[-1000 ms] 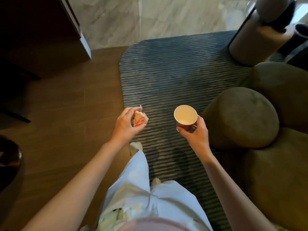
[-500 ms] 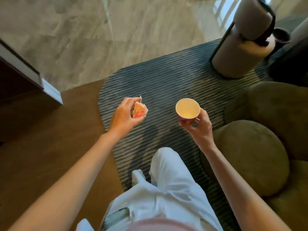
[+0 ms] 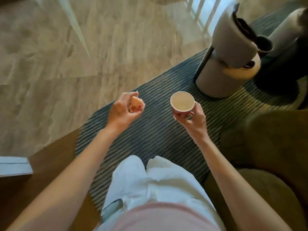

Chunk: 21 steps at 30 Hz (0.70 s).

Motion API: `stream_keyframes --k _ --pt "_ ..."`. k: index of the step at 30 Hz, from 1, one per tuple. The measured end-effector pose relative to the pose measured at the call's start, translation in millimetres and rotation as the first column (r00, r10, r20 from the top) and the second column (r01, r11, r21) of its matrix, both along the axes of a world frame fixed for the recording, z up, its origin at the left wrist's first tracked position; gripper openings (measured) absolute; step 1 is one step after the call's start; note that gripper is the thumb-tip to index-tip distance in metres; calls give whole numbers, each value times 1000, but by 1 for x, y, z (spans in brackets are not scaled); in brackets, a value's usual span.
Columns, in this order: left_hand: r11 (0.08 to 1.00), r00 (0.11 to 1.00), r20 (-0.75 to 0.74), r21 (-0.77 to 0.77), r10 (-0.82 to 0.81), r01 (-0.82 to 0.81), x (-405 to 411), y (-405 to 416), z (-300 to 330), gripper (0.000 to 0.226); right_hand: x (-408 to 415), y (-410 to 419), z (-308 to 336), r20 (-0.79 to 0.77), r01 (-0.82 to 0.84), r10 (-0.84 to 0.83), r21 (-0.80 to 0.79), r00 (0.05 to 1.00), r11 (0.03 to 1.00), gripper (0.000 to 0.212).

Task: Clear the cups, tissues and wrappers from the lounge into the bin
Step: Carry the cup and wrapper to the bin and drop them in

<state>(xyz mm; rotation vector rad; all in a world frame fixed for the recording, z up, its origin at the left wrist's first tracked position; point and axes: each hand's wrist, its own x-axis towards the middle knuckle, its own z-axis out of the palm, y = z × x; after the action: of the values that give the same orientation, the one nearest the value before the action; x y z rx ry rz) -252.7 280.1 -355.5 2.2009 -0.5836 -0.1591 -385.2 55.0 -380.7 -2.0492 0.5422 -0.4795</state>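
Left grip: the left hand [image 3: 122, 112] is clenched around a crumpled white wrapper with red and orange print [image 3: 136, 104], fingers curled over it from the side, probably so the light scrap stays balled up and cannot drop.
Right grip: the right hand [image 3: 191, 118] grasps a small round paper cup with a pale inside and a reddish outer wall [image 3: 182, 101] from below and behind, fingertips [image 3: 179, 115] on the lower wall.
Cup attitude: upright, mouth up; a sensible way to carry it in case dregs remain, though whether it holds liquid cannot be told.
Wrapper place: in the air, left of the cup and apart from it.
Under the cup: a dark blue-grey striped rug [image 3: 158, 135]; both items hang above it in front of the person's white trousers [image 3: 150, 184].
Right of the cup: olive-green rounded upholstered seats [image 3: 266, 147].
Beyond the cup: a beige cylindrical stand with a dark frame [image 3: 225, 72], resting on the rug's far edge.
Bin: not recognisable in view.
Step, as judged: both pieces of litter are in hand for carrying to the bin; the drop is not yet made.
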Motion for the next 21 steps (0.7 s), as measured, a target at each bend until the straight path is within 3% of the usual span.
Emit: stream_keyframes --k 12,21 --pt "980 980 40 -35 -197 198 350 -189 -16 59 322 -159 -26 -29 175 -174 87 984 981 64" --pt "895 893 69 16 -445 445 551 -393 -21 54 473 -314 -26 -92 411 -403 105 911 905 64"
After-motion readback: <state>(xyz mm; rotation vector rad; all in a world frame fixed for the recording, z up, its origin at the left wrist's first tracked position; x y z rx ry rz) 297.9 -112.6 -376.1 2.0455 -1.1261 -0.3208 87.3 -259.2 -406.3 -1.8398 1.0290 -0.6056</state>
